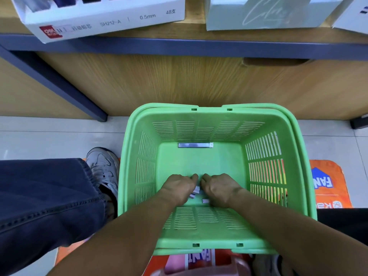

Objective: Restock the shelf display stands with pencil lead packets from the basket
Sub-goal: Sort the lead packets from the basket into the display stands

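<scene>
I am watching both hands working on the floor of a green plastic basket (217, 116) that is sitting on the tiled floor in front of a wooden shelf unit. The left hand (177, 187) is reaching down with its fingers curled, and small white pencil lead packets (195, 191) are poking out from under its fingertips, so it is gripping them. The right hand (218, 188) is lying just beside it, knuckles up and fingers bent toward the same spot; I cannot tell whether it is holding anything, as its fingertips are hidden beneath the hand. One more small white packet (205, 201) is lying flat on the basket floor, just below the gap between the two hands and touching neither as far as I can see. At the far end of the basket floor a long silvery strip-shaped packet (195, 145) is lying against the back wall, well apart from the hands. On the shelf above, a white display box (111, 18) printed with "0.5mm" and "48" is standing tilted at the left, and a pale green box (264, 14) is standing to its right. A leg in dark jeans (45, 198) and a grey sneaker (104, 166) are showing at the left of the basket, over an orange floor mat (328, 184).
</scene>
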Available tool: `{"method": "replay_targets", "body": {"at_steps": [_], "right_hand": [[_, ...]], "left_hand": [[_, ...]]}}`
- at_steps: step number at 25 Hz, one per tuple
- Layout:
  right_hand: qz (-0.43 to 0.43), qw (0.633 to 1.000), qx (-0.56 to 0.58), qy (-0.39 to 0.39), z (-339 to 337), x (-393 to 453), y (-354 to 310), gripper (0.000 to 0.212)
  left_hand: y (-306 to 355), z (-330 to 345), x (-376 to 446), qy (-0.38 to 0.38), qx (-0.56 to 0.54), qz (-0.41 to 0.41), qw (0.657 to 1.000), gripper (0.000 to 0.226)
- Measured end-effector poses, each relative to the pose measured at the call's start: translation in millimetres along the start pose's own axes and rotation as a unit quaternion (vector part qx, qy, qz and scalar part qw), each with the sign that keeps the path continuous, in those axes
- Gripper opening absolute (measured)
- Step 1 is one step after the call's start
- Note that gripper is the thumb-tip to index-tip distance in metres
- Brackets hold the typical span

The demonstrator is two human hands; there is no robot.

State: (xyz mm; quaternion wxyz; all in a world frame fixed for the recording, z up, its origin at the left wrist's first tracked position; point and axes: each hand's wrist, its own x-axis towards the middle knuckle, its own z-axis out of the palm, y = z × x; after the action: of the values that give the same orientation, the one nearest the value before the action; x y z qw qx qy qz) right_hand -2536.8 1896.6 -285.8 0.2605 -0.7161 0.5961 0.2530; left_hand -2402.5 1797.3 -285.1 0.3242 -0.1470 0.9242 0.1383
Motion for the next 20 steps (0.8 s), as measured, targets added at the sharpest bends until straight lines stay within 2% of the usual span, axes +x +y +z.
{"method": "replay_targets", "body": {"at_steps": [3,8,12,17,20], "right_hand": [[0.000,1.000,-0.005,0.002,-4,1,0,0.020],[0.037,0.999,-0.020,0.005,-11,3,4,0.026],[0.036,0.999,-0.033,-0.023,-10,6,-2,0.030],[0.044,0.998,0.021,-0.036,-12,14,-5,0.029],[0.061,0.995,0.074,-0.033,-11,17,-5,0.036]], "left_hand": [[0,3,3,-0.002,0.007,-0.011,1.000,0.035],[-12,9,16,-0.004,-0.021,-0.068,0.997,0.027],[-8,15,19,-0.028,-0.033,-0.063,0.997,0.028],[1,4,22,-0.013,-0.009,-0.065,0.998,0.027],[6,-3,21,-0.030,-0.075,-0.076,0.994,0.023]]}}
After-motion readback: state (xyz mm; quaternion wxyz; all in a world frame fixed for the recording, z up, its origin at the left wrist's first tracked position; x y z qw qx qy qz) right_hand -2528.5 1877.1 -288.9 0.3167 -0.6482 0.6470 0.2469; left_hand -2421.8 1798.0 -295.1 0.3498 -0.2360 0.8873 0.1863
